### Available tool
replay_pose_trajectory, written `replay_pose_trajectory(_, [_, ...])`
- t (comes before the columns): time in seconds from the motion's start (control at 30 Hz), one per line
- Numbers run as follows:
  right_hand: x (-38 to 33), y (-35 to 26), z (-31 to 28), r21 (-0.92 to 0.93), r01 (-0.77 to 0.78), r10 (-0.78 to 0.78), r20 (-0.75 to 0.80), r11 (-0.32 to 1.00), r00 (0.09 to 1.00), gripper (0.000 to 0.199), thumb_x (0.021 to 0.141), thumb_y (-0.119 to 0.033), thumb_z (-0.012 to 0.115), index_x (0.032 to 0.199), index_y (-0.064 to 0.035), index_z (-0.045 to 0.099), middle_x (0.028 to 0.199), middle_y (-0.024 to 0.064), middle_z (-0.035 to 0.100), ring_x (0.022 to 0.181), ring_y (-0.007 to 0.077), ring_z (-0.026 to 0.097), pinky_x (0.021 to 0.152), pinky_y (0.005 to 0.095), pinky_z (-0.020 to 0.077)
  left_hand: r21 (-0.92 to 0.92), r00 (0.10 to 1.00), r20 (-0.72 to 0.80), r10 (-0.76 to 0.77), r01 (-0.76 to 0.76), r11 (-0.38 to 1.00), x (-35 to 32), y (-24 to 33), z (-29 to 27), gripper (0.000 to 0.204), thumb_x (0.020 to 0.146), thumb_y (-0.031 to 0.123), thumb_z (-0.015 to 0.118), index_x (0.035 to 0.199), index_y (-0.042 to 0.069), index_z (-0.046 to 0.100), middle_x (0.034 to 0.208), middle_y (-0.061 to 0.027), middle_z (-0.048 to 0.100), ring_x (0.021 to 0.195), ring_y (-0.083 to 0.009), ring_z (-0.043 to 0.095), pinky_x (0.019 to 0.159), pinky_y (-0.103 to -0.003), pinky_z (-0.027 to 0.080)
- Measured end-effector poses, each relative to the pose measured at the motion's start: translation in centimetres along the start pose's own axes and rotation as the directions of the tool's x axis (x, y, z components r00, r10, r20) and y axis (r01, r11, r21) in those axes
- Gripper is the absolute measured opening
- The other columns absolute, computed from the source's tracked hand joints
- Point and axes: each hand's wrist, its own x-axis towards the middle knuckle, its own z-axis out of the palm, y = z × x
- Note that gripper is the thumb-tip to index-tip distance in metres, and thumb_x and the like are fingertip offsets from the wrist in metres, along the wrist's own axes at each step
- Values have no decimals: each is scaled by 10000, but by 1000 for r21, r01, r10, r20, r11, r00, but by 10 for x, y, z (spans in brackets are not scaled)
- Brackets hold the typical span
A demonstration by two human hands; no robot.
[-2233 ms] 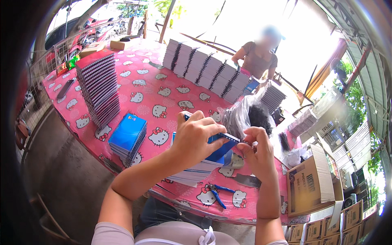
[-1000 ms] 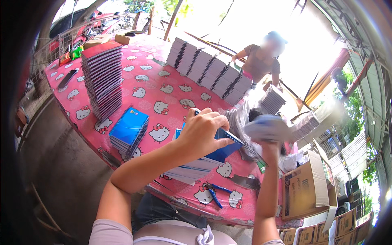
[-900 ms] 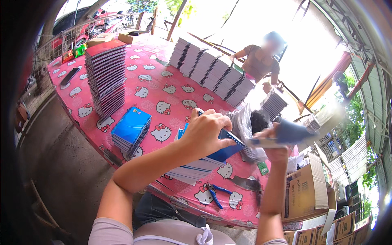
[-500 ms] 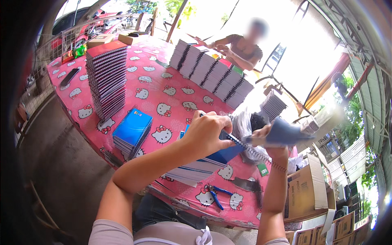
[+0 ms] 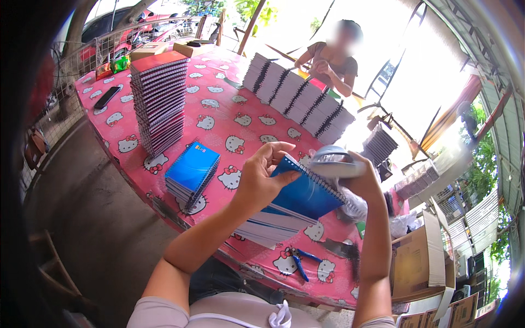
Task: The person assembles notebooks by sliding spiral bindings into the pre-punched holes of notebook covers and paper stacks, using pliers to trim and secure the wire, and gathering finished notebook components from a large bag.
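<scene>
Apparently, the coil (image 5: 327, 185) is being threaded into the blue notebook (image 5: 307, 192)
The left hand (image 5: 262, 175) pinches it by the holed edge, beside the near stack (image 5: 268, 228); the right hand (image 5: 366, 177) grips a pale, blurred tool (image 5: 331, 168); the next move likely calls for keeping holes aligned; at right, an open carton (image 5: 418, 262) hides its contents

Got a blue notebook (image 5: 307, 191) up in the air, tilted, with pale curvy streaks on the cover and a punched edge slanting from upper left down to lower right. Can spot bare holes near the top left corner. Also seeing a thin wire spiral (image 5: 326, 185) run along most of that edge, trailing past the lower right end. Plus got a rounded pale-and-blue object (image 5: 334, 168) just above the spiral, too blurred to identify, can't tell if touching.
</scene>
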Motion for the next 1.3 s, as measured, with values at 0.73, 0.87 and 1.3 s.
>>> replay_pose_trajectory(0.73, [-220, 46, 118, -298, -301, 284, -101, 906, 954, 576, 723, -370, 752, 1118, 9, 572, 1214, 221, 505, 1124, 393, 499, 917, 451, 428, 321, 634, 566, 526, -758, 568, -24, 55, 9, 231, 731, 1, 727, 941, 77, 671, 952, -122, 686, 818, -257, 657, 669, -307, 519])
replay_pose_trajectory(0.87, [-260, 1, 142, -388, -334, 319, -105, 859, 942, 497, 790, -304, 715, 1149, 1, 556, 1125, 204, 535, 1047, 371, 524, 897, 442, 429, 372, 918, 302, 259, -364, 854, -56, 3, 11, 311, 707, 36, 783, 981, 62, 640, 1002, -108, 674, 928, -192, 638, 660, -284, 531])
replay_pose_trajectory(1.3, [-169, -88, 68, 17, -96, 97, -258, 995, 961, 482, 814, -223, 675, 1218, -8, 522, 1140, 193, 532, 1016, 344, 521, 898, 437, 401, 408, 827, 336, 450, -559, 722, -61, -4, 18, 236, 691, -19, 764, 902, 22, 668, 929, -104, 677, 800, -233, 655, 674, -305, 527])
